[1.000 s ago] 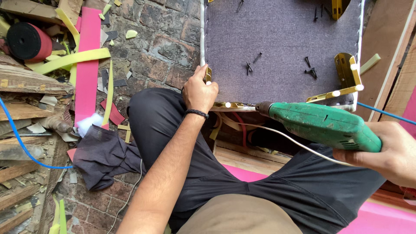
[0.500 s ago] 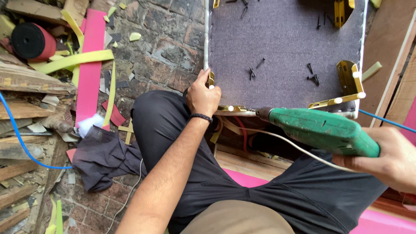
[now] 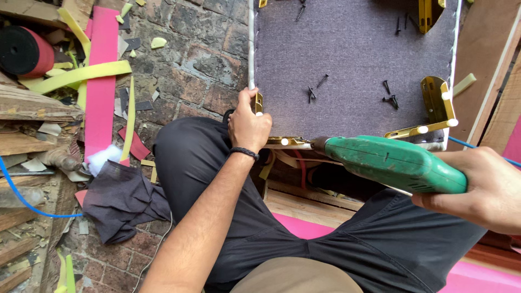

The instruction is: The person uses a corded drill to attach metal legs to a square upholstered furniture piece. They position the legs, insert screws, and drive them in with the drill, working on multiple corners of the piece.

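Note:
My left hand (image 3: 248, 126) grips a gold metal corner bracket (image 3: 259, 103) at the near left corner of a grey fabric-covered panel (image 3: 353, 49). In my right hand (image 3: 491, 187) is a green electric drill (image 3: 391, 161), its tip pointing left at the gold bracket plate (image 3: 285, 141) on the panel's near edge, beside my left hand. Another gold corner bracket (image 3: 437, 106) sits at the panel's near right corner. Loose black screws (image 3: 316, 89) lie on the fabric, with a few more (image 3: 389, 96) near the right bracket.
My legs in dark trousers (image 3: 206, 173) fill the lower middle. On the brick floor at left lie pink foam strips (image 3: 103, 81), yellow foam strips (image 3: 81, 73), a dark cloth (image 3: 122, 198), a black roll (image 3: 21, 51), wood planks (image 3: 27, 106) and a blue cable (image 3: 21, 203). Wooden boards (image 3: 488, 65) stand at right.
The view has shifted so the panel sits lower and nearer. My left hand stays on the corner bracket; the drill has stayed pointed at the near edge, moving slightly right.

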